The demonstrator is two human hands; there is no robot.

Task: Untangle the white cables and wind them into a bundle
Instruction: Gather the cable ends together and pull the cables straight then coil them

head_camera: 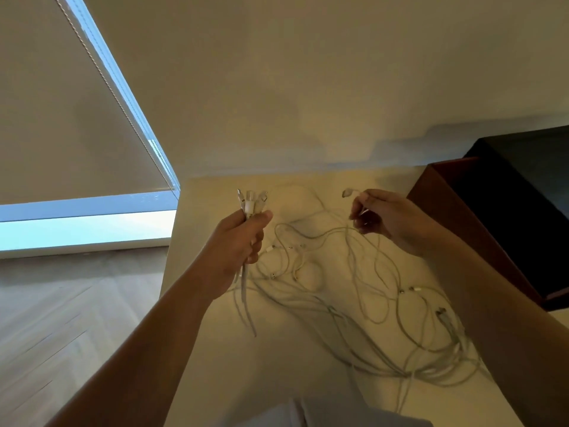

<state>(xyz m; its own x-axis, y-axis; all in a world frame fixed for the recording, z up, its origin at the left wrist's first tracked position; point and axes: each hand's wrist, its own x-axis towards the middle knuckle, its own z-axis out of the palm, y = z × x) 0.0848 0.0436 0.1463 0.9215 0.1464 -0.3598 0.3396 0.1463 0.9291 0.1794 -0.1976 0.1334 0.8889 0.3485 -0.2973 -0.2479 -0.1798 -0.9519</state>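
Several white cables (pixel 354 306) lie in a loose tangle across the cream table (pixel 277 374). My left hand (pixel 237 245) grips a bunch of cable ends (pixel 251 200), their plugs sticking up above my fist while the cords hang down below it. My right hand (pixel 388 217) is raised to the right and pinches one cable just behind its plug (pixel 347 192), which points left. That cable drops from my fingers into the tangle.
A dark brown box or cabinet (pixel 492 217) stands at the table's right, close to my right forearm. The wall runs behind the table. Wooden floor (pixel 61 318) and a window with a roller blind (pixel 55 118) are to the left.
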